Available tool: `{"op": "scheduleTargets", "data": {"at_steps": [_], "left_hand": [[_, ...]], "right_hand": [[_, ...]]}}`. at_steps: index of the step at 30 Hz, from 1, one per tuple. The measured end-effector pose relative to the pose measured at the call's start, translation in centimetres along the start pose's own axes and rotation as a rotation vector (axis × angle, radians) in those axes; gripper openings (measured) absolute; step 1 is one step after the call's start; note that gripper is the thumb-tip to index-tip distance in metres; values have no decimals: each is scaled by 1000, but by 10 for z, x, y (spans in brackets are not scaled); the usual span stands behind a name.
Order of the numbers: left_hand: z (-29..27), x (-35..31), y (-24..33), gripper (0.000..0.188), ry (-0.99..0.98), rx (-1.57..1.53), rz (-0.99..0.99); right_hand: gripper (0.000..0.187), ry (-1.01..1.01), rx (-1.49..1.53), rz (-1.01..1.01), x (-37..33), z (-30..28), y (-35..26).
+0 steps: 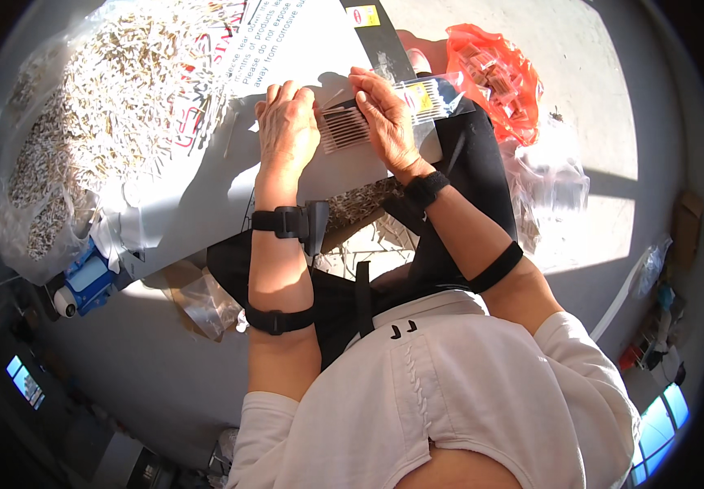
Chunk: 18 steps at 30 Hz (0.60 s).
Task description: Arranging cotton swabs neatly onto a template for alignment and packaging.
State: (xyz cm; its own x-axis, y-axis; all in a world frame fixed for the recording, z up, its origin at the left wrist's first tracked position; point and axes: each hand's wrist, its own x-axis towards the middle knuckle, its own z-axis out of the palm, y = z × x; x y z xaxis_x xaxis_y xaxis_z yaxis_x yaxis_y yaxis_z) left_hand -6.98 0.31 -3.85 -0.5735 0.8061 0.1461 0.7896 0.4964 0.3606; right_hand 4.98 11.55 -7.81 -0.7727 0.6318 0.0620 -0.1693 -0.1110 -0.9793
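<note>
A flat row of thin cotton swabs [344,130] lies side by side on the sheet-covered work surface, between my two hands. My left hand [288,126] is at the row's left end, its fingers curled inward; what they hold, if anything, is hidden. Lying over the row's right part, my right hand [388,122] has its thumb and fingers bent close together. To its right shows a clear plastic packet [425,99] with a yellow label and swabs inside, which appears to run under that hand. A large heap of loose swabs [123,73] spills from a clear bag at the left.
An orange-red plastic bag [494,77] with small packs stands to the right, above a clear plastic bag [551,175] on the floor. Below the surface's left edge is a blue and white object [87,281]. More loose swabs [360,204] lie below, between my knees.
</note>
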Motion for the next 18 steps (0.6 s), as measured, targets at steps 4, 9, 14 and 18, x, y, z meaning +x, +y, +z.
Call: {"op": "scheduleTargets", "data": {"at_steps": [4, 9, 14, 18], "left_hand": [[-6, 4, 0, 12, 19, 71, 9], [-3, -2, -2, 11, 14, 27, 12], [-3, -10, 3, 11, -57, 1, 33], [-9, -5, 3, 10, -29, 18, 73]], "right_hand": [[27, 6, -69, -10, 0, -2, -4], [25, 49, -14, -10, -5, 3, -5], [24, 67, -30, -31, -7, 4, -5], [26, 21, -79, -31, -7, 2, -5]]}}
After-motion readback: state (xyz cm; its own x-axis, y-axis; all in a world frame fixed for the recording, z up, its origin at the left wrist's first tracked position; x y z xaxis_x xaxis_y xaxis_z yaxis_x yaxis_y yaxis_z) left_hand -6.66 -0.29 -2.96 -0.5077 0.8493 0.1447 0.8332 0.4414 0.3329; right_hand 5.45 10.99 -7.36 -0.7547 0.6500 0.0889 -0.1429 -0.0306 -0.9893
